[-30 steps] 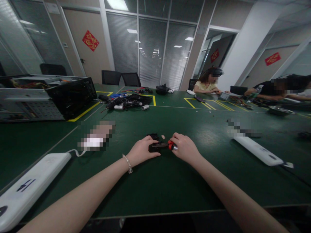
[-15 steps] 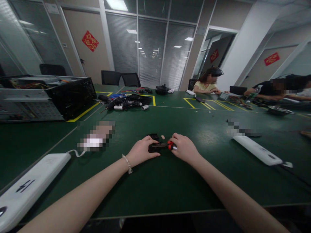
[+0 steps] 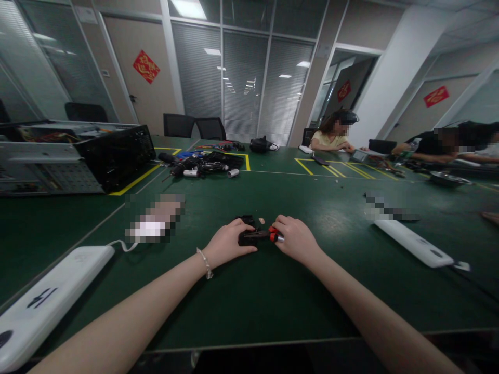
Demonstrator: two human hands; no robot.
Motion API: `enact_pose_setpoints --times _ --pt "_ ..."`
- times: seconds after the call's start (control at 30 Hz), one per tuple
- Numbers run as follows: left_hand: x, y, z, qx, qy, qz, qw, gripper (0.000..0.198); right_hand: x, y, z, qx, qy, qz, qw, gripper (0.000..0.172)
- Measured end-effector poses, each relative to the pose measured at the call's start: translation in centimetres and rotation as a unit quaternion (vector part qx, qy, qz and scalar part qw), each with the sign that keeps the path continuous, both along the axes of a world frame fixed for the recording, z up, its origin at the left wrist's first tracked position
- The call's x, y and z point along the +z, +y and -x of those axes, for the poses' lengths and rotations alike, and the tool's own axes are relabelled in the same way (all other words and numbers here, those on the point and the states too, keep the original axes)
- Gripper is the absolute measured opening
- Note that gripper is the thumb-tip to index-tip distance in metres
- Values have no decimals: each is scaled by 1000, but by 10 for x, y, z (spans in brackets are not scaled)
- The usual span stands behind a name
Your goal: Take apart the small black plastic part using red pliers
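My right hand (image 3: 296, 238) is closed around the red handles of a pair of pliers (image 3: 274, 232). The dark jaws point left and meet a small black plastic-looking part (image 3: 245, 239). My left hand (image 3: 227, 242) grips that part, thumb on the near side and fingers on the far side. What kind of part it is I cannot make out. Just beyond the left fingers lies another black piece (image 3: 245, 219), partly hidden by them. Beside it, a small tan scrap (image 3: 261, 221) rests on the green table (image 3: 249, 306).
An opened computer case (image 3: 117, 158) stands at the left. Near it are a phone (image 3: 159, 215) and a white power bank (image 3: 58, 296). A heap of cables and tools (image 3: 206, 163) lies farther back. Another white power bank (image 3: 413, 244) is at the right; other people sit beyond.
Both hands keep their places, with the pliers still at the black part. The view has shifted very slightly.
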State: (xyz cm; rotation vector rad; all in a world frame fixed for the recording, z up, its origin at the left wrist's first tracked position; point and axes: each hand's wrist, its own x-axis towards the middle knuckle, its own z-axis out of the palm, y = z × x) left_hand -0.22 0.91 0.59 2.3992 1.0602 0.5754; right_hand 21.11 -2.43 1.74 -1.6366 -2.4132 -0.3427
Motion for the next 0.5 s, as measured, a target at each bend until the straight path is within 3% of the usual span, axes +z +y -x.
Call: enact_pose_setpoints --times 0.2,0.5 --pt "1 -1 0 6 7 -3 1000 46 -4 2 -1 -14 19 29 999 20" --pt "-2 0 -1 11 0 -21 1000 43 0 0 -1 0 -19 -5 1000 22"
